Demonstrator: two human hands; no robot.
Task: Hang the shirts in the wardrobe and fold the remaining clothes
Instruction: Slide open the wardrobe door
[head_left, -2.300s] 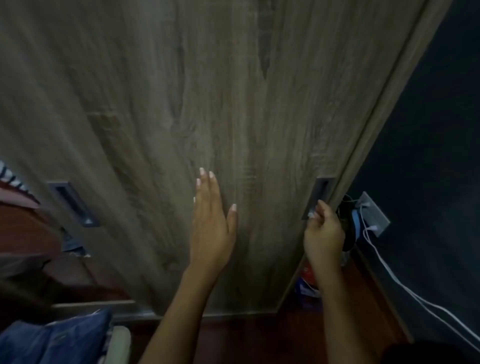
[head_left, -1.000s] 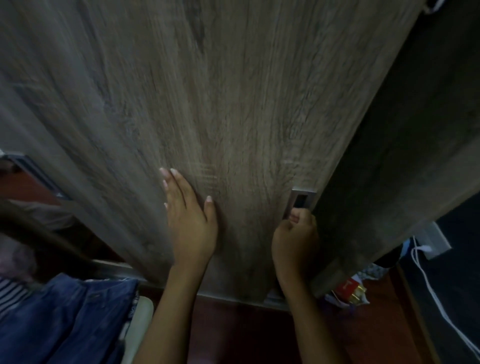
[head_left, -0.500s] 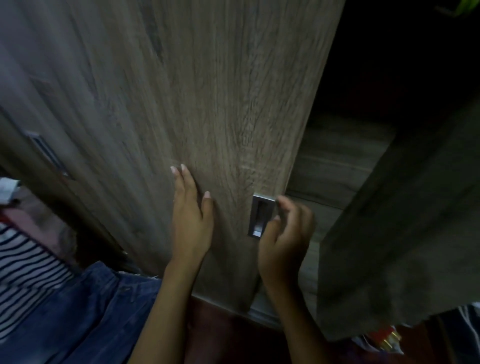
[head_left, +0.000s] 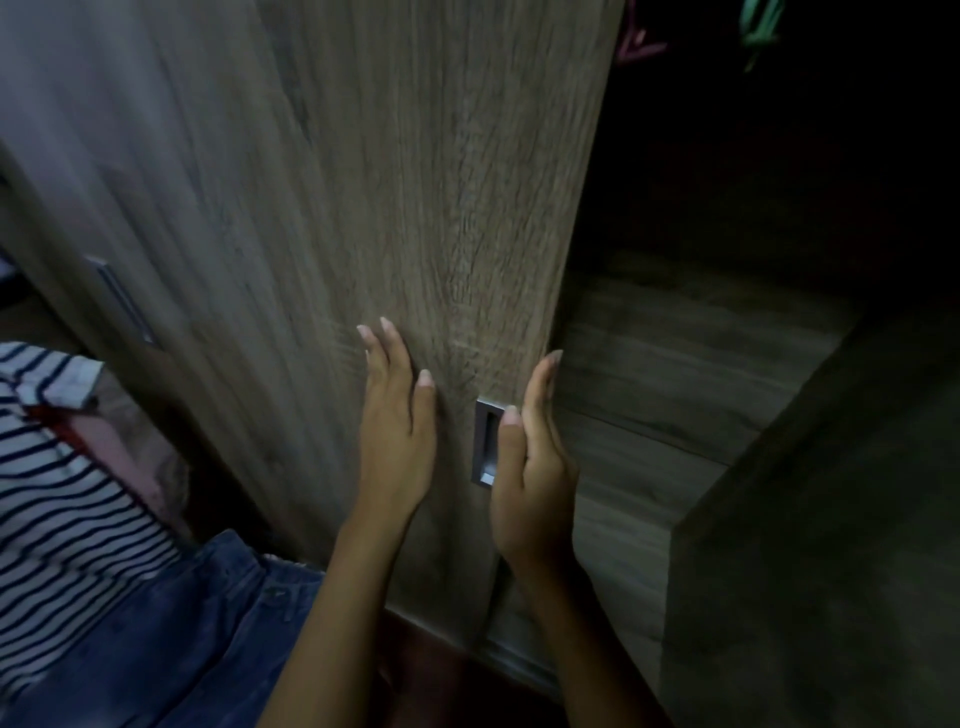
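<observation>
The door is standing in dim light, its grey-brown grain filling most of the view. To its right the wardrobe is gaping dark, with a shelf showing inside. High to the door's right, a pink hanger and a green hanger are hanging. Low to the door's left, a striped shirt is lying above jeans.

The left hand is pressing flat on the door just left of the handle, fingers straight. The right hand is reaching along the door's right edge, fingers straight and holding nothing.

Since half a second ago the door has been sliding left, widening the opening, and the right fingers have uncurled from the handle.
</observation>
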